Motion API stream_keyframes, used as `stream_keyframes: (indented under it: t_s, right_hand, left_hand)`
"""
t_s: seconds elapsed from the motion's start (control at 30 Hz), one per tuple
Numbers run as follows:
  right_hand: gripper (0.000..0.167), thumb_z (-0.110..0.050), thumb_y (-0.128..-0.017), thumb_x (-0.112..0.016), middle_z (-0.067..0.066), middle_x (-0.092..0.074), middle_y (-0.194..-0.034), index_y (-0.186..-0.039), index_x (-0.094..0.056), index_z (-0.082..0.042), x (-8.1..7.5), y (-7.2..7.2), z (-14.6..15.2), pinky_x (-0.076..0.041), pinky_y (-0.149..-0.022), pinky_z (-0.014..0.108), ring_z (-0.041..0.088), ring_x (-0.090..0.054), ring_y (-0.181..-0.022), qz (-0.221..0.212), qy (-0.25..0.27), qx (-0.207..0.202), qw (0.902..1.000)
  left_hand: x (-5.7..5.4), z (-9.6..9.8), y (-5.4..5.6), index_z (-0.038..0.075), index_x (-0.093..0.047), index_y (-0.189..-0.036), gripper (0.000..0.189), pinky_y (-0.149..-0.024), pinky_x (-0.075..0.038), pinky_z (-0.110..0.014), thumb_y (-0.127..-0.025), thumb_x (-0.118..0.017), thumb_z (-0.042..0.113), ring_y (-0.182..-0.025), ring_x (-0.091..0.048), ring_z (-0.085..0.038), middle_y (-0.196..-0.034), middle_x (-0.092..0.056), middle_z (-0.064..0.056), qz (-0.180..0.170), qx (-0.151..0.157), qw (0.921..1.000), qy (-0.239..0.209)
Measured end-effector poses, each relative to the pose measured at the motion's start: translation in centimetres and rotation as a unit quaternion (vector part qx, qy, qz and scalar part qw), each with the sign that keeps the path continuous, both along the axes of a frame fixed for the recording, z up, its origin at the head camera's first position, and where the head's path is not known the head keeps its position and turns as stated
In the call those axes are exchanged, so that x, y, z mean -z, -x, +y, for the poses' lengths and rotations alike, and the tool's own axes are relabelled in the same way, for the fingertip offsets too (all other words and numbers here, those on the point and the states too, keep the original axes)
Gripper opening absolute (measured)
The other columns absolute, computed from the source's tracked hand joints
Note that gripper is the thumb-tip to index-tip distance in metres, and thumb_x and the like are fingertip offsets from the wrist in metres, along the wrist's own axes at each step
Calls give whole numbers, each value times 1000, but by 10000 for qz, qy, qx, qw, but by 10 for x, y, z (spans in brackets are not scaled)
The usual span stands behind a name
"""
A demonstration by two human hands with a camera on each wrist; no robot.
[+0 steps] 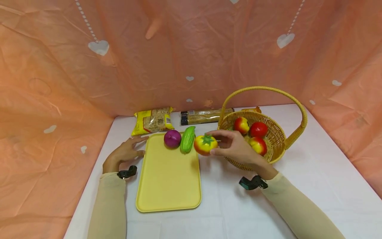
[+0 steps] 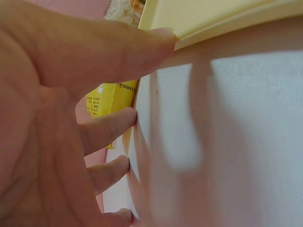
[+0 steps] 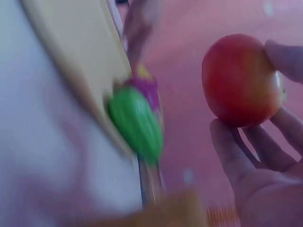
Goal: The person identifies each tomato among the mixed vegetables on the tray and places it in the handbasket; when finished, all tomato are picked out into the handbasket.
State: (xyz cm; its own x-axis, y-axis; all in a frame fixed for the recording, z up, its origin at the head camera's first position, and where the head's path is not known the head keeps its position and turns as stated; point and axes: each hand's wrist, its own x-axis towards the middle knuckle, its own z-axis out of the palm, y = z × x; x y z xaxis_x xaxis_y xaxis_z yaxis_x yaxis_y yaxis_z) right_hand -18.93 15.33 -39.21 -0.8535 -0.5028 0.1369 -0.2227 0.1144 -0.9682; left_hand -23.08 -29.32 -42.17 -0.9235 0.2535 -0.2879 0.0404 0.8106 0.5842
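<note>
My right hand (image 1: 235,146) holds a red-and-yellow tomato (image 1: 205,145) with a green leafy top, pinched between thumb and fingers. The tomato (image 3: 240,81) is raised near the right edge of the yellow tray (image 1: 170,179). On the tray's far end lie a round purple vegetable (image 1: 172,139) and a long green ridged vegetable (image 1: 187,139), side by side. At the tray's left edge, my left hand (image 1: 126,152) has its fingers spread. Its thumb (image 2: 142,49) is right at the rim in the left wrist view, the other fingertips by the white tablecloth.
A wicker basket (image 1: 279,136) with a tall arched handle stands to the right, holding several red and red-yellow fruits. Behind the tray lie a yellow bag (image 1: 153,120) of dry food and a long clear packet (image 1: 203,117). Pink hanging cloth encloses the table.
</note>
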Motion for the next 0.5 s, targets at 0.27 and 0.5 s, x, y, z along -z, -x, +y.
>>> stream_keyframes:
  t_s: [0.27,0.5]
  right_hand:
    - [53,-16,-99,-82,20,-67,-147,-148,-66,-3,-1,16,78,-60,-98,18,14,-74,-121,-77,-853,1126,9899]
    - [58,-27,-101,-82,23,-61,-155,-151,-64,-4,0,17,106,-54,-95,8,41,-68,-135,12,-1746,1533,9726]
  left_hand:
    - [-2,0,0,15,-44,-169,76,-127,-18,-81,-101,-74,25,-163,-17,-60,-177,-25,-32,8,6,9999,122]
    - [0,0,-1,15,-44,-169,76,-127,-19,-81,-99,-75,24,-162,-18,-61,-176,-27,-33,29,20,10000,62]
